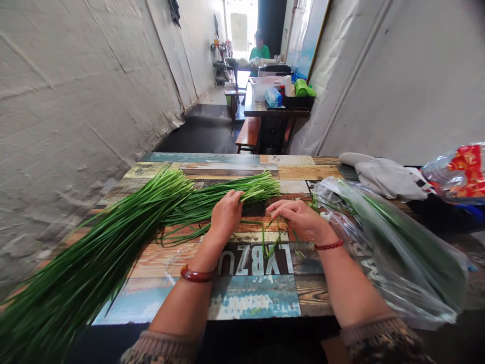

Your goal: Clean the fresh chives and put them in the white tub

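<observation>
My left hand point(226, 215) is closed around a few garlic chives point(254, 193), their pale cut ends pointing right. Beneath and behind it lies a smaller bundle of chives point(200, 202) on the table. To the left spreads a large pile of long chives point(125, 232), its leaf tips running past the table's near left edge. My right hand point(297, 218) hovers just right of the left one, fingers bent and pinched. Thin limp chive scraps point(267, 242) hang below its fingertips. Beside my right forearm, a clear plastic bag point(413, 263) contains more chives.
The wood-patterned table point(253, 298) has printed letters and loose green bits. A grey cloth point(390, 177) and a red-and-clear package point(462, 172) sit at the far right. Beyond are a bench point(249, 132), another table with a black tray point(299, 102), and a person in green point(259, 51).
</observation>
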A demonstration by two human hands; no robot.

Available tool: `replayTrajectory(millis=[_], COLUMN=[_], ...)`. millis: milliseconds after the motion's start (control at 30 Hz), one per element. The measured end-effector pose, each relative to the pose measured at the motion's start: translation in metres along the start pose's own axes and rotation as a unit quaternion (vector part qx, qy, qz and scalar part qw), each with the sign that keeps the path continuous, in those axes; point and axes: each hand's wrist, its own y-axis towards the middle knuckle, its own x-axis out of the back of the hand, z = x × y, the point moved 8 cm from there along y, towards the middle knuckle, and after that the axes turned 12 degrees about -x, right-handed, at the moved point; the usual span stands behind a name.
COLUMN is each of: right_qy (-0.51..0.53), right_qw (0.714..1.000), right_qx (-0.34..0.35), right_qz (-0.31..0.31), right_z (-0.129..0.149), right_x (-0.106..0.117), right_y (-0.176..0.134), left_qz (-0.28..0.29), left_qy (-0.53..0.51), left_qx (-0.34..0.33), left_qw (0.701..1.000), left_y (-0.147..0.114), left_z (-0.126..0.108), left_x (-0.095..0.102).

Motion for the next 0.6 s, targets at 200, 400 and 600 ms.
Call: replayTrajectory(millis=[200,400,600], right_qy=[-0.103,-0.360,-0.374], right_qw=[0.937,0.874,0.872], right_qx=[-0.059,-0.023,-0.041], right_qz=[-0.330,-0.324,-0.313], right_z=[-0.048,-0.040,-0.037], right_x=[0.051,0.033,0.026], right_y=[0.006,0.012,0.014], left_qz=[0.010,-0.008,-0.038], left_qy=[-0.066,-0.129,-0.176], left_qx=[0.007,0.043,0.059], left_qw=[0.998,0.991,0.982], left_y=[0.001,0.000,0.001], left_z=[0.007,0.014,0.019], left_x=[-0.010,-0.013,-0.009])
